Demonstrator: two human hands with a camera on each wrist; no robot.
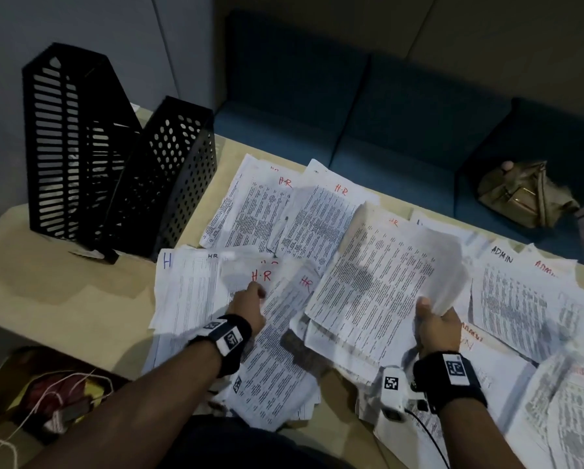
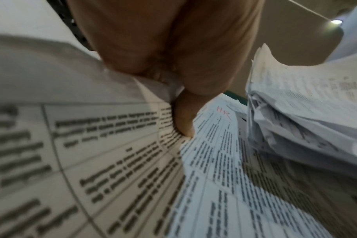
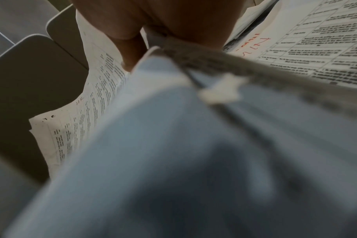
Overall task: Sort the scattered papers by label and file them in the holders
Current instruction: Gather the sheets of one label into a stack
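The sorting is only begun; the two black perforated holders (image 1: 114, 157) at far left look unfilled; white printed papers (image 1: 260, 211) marked HR and ADMIN cover the beige table (image 1: 47, 282); the right hand (image 1: 436, 326) grips an HR stack (image 1: 385, 282); the left hand (image 1: 248, 306) pinches another HR sheet (image 1: 246, 275).

A beige table (image 1: 63, 275) carries two black holders (image 1: 80, 147) at its far-left and scattered papers (image 1: 270, 214).
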